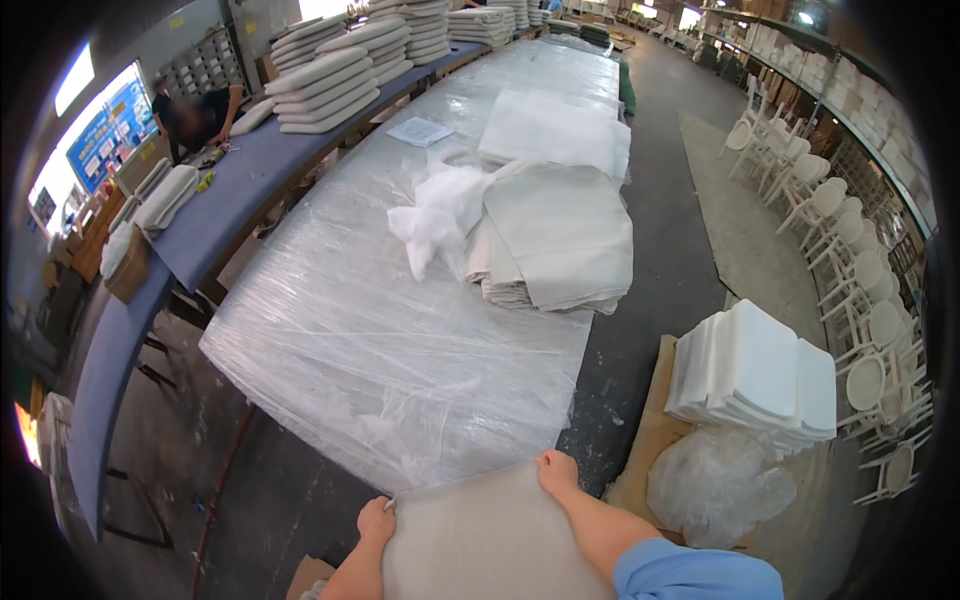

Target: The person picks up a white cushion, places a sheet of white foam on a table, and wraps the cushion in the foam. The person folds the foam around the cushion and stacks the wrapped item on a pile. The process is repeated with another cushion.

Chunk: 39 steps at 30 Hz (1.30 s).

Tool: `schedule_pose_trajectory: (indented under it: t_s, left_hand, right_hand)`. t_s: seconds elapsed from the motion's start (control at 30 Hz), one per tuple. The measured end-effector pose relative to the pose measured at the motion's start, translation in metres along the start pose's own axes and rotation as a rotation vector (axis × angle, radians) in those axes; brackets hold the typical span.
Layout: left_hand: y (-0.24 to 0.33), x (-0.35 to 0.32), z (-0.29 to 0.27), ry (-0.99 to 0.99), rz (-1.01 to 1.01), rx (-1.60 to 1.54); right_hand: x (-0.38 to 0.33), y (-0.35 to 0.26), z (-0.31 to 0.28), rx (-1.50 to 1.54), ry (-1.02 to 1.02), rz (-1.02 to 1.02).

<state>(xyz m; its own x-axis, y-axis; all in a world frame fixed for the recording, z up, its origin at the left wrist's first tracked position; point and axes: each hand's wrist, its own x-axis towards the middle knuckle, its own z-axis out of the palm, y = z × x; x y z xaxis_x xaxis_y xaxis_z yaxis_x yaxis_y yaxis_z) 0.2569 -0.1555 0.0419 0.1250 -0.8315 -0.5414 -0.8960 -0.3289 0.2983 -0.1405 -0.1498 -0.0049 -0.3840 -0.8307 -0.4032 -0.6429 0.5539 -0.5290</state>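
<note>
Nearest, a beige cloth [480, 545] is hanging before the near edge of the film-covered desk [310, 320], beside its near right corner; whether it is touching the film I cannot tell. The left grip [377, 519] is clenching one far corner of the cloth and the right grip [558, 472] is closing in a fist on the other. Holding it so, well apart, is probably keeping that edge straight and the panel flat.

To the right, on the floor, a clear plastic bag [720, 485] is slumping beside a stack of white pads [750, 370]; cardboard [635, 470] is lying under them, presumably shielding them from dirt.

Farther along the desk, a pile of beige cloths [570, 235] is resting by the right edge, seemingly for easy reach. A white fluffy wad [440, 210] is leaning against its left side. Beyond, white sheets [550, 130] are lying along the right edge, and a pale paper [420, 131] is resting toward the left edge.

Past the left edge, a blue desk [255, 180] is carrying stacked cushions [325, 95], likely piled to save room, and a co-worker [210, 115] is leaning over it.
</note>
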Motion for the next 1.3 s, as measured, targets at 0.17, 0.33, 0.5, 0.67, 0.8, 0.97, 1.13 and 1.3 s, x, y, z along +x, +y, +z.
schedule_pose_trajectory:
  t_s: [0.17,0.33,0.5,0.67,0.8,0.97,1.13,1.3]
  left_hand:
    - [-0.006,-0.019,-0.022,-0.280,-0.325,-0.523]
    - [-0.012,-0.031,-0.005,-0.496,-0.437,-0.475]
    - [-0.014,-0.018,0.010,-0.452,-0.384,-0.473]
    - [-0.010,-0.015,0.012,-0.408,-0.324,-0.440]
    - [-0.006,-0.024,0.000,-0.335,-0.361,-0.381]
    - [-0.041,-0.086,-0.020,-0.233,-0.226,-0.999]
    - [-0.049,-0.183,-0.031,-0.346,-0.180,-2.121]
    - [-0.020,-0.151,-0.082,0.057,0.374,-1.918]
  right_hand:
    - [-0.020,-0.022,-0.053,-0.243,-0.221,-0.157]
    - [-0.057,-0.019,-0.094,-0.135,-0.656,0.197]
    - [-0.040,-0.004,-0.068,0.088,-0.665,0.387]
    - [-0.016,0.027,-0.040,0.020,-0.662,0.379]
    - [-0.011,0.019,-0.042,-0.175,-0.615,0.308]
    - [-0.041,0.010,-0.060,-0.174,-0.489,0.148]
    - [-0.080,0.037,-0.072,0.173,-0.542,0.165]
    - [-0.094,0.036,-0.080,0.603,-0.913,0.227]
